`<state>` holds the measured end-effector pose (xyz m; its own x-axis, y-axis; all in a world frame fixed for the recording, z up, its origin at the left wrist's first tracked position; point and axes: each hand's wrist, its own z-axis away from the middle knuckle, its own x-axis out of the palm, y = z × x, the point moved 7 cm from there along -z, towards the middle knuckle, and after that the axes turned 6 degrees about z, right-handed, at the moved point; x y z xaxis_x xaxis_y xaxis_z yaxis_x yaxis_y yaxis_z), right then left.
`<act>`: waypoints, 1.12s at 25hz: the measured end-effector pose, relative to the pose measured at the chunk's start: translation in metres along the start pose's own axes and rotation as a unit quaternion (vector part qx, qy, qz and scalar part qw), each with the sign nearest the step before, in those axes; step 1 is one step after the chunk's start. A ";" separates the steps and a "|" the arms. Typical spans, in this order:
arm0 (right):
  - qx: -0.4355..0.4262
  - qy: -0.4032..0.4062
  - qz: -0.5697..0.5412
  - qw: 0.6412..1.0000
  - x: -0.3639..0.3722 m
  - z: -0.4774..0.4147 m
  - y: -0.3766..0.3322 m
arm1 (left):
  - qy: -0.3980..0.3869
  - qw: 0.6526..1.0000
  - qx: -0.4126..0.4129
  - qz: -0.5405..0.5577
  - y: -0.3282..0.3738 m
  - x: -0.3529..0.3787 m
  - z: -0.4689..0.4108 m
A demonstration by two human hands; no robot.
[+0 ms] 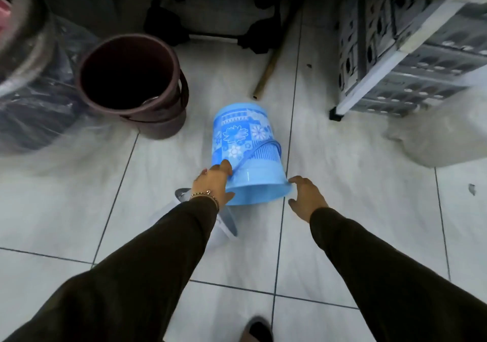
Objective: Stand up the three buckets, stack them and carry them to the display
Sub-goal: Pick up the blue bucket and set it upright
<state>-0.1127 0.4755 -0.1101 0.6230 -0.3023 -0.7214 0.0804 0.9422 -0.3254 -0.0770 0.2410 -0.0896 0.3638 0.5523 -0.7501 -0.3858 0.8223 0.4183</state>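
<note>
Head view showed the blue bucket [245,146] lying on the floor tiles [355,209], left hand [213,183] pinching its rim, right hand [305,196] spread open alongside; one-sided lifting could have rolled it away.

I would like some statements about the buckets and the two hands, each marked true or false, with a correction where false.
1. The blue bucket lies on its side on the tiled floor. True.
2. The brown bucket lies tipped over. False: it stands upright, mouth up.
3. The left hand touches the blue bucket near its rim and handle. True.
4. The right hand grips the brown bucket. False: it is open, beside the blue bucket's rim.
5. A white bucket stands upright behind the blue one. False: it lies on the floor, mostly hidden under the left forearm.
</note>
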 end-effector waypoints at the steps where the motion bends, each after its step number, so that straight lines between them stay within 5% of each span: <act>1: 0.004 0.009 -0.024 1.000 0.007 -0.004 0.005 | 0.017 1.000 0.002 -0.017 0.001 0.002 -0.002; 9: 0.035 0.105 -0.170 0.979 -0.038 -0.018 0.014 | 0.078 0.990 0.072 -0.091 0.060 -0.038 -0.011; 15: 0.124 0.049 -0.180 0.975 -0.066 -0.013 0.035 | 0.109 0.984 -0.040 0.134 0.082 -0.092 -0.049; 17: 0.150 0.054 -0.254 0.954 -0.068 -0.011 0.040 | 0.085 0.947 -0.114 0.287 0.074 -0.080 -0.061; 21: 0.120 0.221 -0.388 0.887 -0.100 -0.017 0.041 | 0.073 0.840 -0.189 0.503 0.068 -0.042 -0.074; 24: 0.110 0.233 -0.378 0.889 -0.108 -0.031 0.041 | 0.037 0.763 -0.195 0.615 0.083 -0.021 -0.084; 28: 0.079 0.195 -0.325 0.922 -0.105 -0.042 0.028 | 0.035 0.759 -0.195 0.620 0.084 -0.022 -0.104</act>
<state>-0.2083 0.5274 -0.0691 0.0790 -0.8108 -0.5799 0.4699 0.5434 -0.6957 -0.2058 0.2842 -0.0914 -0.5252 0.8484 0.0663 -0.6213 -0.4355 0.6514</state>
